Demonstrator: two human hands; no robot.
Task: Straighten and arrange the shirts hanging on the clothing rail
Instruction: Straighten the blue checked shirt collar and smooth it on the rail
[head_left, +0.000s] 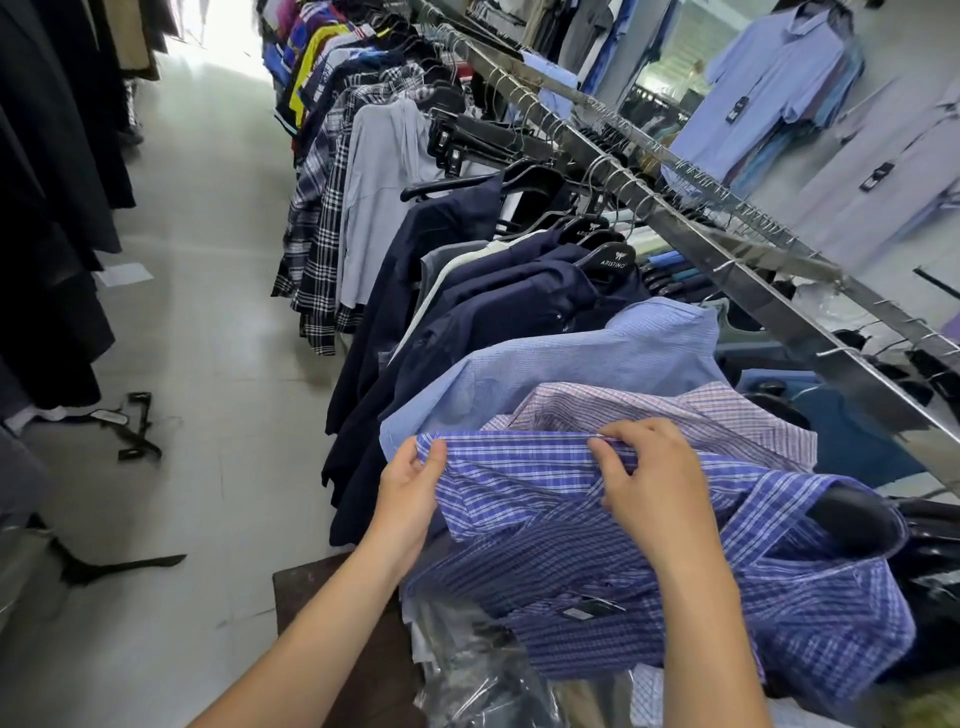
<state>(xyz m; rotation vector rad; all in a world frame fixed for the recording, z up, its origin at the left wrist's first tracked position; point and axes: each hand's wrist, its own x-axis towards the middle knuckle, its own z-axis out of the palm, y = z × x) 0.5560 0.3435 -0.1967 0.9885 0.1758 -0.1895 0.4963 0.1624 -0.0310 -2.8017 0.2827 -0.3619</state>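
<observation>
Your left hand (410, 486) and right hand (655, 475) each pinch the top edge of the blue plaid shirt (519, 480), stretching it taut, probably to flatten it on its hanger. It sits nearest you in the row, before the light blue shirt (597, 353) and the navy shirts (493, 296) along the clothing rail (675, 221).

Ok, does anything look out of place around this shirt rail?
Yes: black hangers lie on the floor left of the rail. The blue plaid shirt that the left hand and right hand pinch sits crumpled and skewed, unlike the navy shirts beyond.
</observation>
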